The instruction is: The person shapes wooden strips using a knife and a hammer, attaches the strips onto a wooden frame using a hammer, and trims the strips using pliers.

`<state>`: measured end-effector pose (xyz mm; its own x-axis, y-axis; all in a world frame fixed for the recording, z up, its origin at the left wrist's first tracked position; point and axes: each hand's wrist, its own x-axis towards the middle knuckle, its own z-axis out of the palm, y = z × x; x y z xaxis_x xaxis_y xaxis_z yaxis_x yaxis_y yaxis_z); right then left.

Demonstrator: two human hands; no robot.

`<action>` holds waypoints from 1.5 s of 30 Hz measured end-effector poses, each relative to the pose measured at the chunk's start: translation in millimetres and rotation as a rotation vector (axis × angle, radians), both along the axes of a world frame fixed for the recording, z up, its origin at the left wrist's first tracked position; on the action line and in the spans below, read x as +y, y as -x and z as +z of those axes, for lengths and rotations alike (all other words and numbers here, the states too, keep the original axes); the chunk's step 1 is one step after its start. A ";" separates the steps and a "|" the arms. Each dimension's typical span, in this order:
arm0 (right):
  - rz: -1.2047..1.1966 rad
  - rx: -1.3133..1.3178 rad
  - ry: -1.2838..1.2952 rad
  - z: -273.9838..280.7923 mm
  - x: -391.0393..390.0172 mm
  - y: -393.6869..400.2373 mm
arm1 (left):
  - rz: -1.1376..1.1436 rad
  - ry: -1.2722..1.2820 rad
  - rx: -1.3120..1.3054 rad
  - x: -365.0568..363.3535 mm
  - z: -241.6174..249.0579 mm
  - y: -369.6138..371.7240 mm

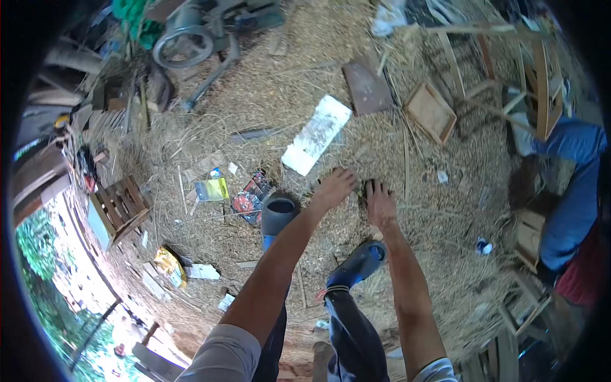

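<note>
My left hand (337, 187) reaches down close over the straw-strewn ground, just below a long white foam block (317, 135). Its fingers are bent a little and apart. Beside it, my right hand (380, 202) is low over the litter with its fingers stretched forward and slightly spread. A small dark patch shows in the narrow gap between the two hands. The foam block lies flat, with dirty marks on its top. My dark rubber boots (359, 264) stand on either side, below the hands.
A red-and-black wrapper (250, 198) and a yellow packet (212, 190) lie left of my boot. A shallow wooden tray (431, 113) and a brown board (368, 87) are ahead. Wooden frames and a person in blue trousers (569, 204) are at the right. A slatted crate (121, 209) stands left.
</note>
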<state>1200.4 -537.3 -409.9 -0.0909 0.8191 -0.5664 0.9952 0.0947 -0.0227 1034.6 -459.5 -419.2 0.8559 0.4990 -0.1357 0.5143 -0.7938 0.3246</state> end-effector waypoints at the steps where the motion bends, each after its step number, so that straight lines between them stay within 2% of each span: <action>1: 0.073 0.049 0.012 14.3 2.5 -6.4 | -0.015 0.019 0.034 1.0 8.0 -0.4; 3: -0.012 0.116 0.060 50.6 10.0 -5.7 | 0.045 0.013 0.029 0.6 41.2 3.7; 5: -0.008 0.122 0.128 92.3 11.9 -4.2 | 0.494 0.535 -0.096 -14.9 59.0 2.9; 7: 0.043 0.208 0.093 153.7 13.9 -4.5 | 0.325 0.359 -0.194 -4.6 166.4 24.0; 8: 0.082 0.239 0.051 208.1 25.8 3.3 | 0.338 0.352 -0.205 -18.5 178.8 30.5; 9: 0.039 0.208 0.188 273.6 43.1 17.4 | 0.350 0.346 -0.215 -33.0 190.1 36.9; 10: 0.076 0.243 0.142 296.6 38.0 18.7 | 0.401 -0.006 -0.417 -41.1 245.8 54.7; 11: 0.083 0.228 0.267 325.4 40.6 22.9 | 0.462 0.161 -0.283 -51.5 270.7 60.4; 13: 0.152 0.231 0.283 393.0 35.5 36.2 | 0.646 0.478 -0.160 -39.7 382.6 81.3; 15: 0.183 0.236 0.324 474.4 57.4 67.3 | 0.756 0.422 -0.394 -49.8 432.4 106.5; 16: 0.187 0.245 0.386 522.7 64.1 85.0 | 0.803 0.390 -0.407 -48.5 480.0 123.1; 18: 0.232 0.347 0.409 579.7 77.0 118.2 | 1.000 0.757 -0.542 -49.2 566.8 156.5; 19: 0.207 0.439 0.459 604.2 74.4 124.8 | 1.085 0.751 -0.520 -52.4 596.3 168.5; 20: 0.215 0.426 0.444 615.4 72.2 136.8 | 1.081 0.740 -0.540 -60.4 602.1 183.0; 22: 0.113 0.494 0.429 621.0 71.3 165.0 | 1.126 0.342 -0.966 -80.2 580.0 217.5; 24: 0.141 0.482 0.386 640.8 78.7 187.8 | 1.371 0.310 -0.930 -87.2 598.2 252.4; 25: 0.191 0.479 0.353 653.6 81.7 202.8 | 1.358 0.305 -0.938 -86.0 629.3 272.1; 27: 0.198 0.456 0.309 694.1 90.7 230.8 | 1.622 0.550 -1.261 -87.5 706.5 310.3; 28: 0.217 0.441 0.278 713.8 97.3 248.3 | 1.621 0.548 -1.267 -88.4 702.6 329.6; 29: 0.218 0.436 0.287 719.8 98.2 259.9 | 1.619 0.404 -1.063 -90.4 691.6 349.6; 30: 0.017 0.533 0.428 720.7 104.3 272.6 | 1.602 0.264 -0.857 -92.2 675.0 368.2; 31: -0.188 0.629 0.561 718.1 114.2 287.6 | 1.606 0.264 -0.854 -89.3 665.0 387.2; 34: -0.122 0.550 0.532 716.2 152.4 327.8 | 1.673 0.368 -0.989 -62.8 652.2 430.8; 36: -0.171 0.589 0.536 696.2 180.2 349.1 | 1.756 0.354 -0.821 -43.6 653.7 453.2; 37: -0.213 0.642 0.529 703.0 193.2 370.0 | 1.709 0.466 -0.986 -32.5 657.5 463.2; 39: -0.277 0.652 0.535 730.2 227.1 410.5 | 1.723 0.457 -1.009 -3.1 654.4 484.6; 41: -0.236 0.685 0.521 693.8 265.6 434.3 | 1.743 0.471 -1.021 15.1 654.4 506.4; 43: -0.287 0.664 0.530 690.8 301.6 470.0 | 1.720 0.690 -1.105 40.5 668.8 537.2; 45: -0.278 0.631 0.510 694.7 337.1 517.7 | 1.705 0.673 -1.097 70.3 665.7 570.0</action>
<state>682.7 -200.2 284.8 -0.3466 0.5174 -0.7824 0.7676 -0.3229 -0.5536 464.6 -389.2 246.5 -0.4289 0.7738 -0.4661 -0.1254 0.4600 0.8790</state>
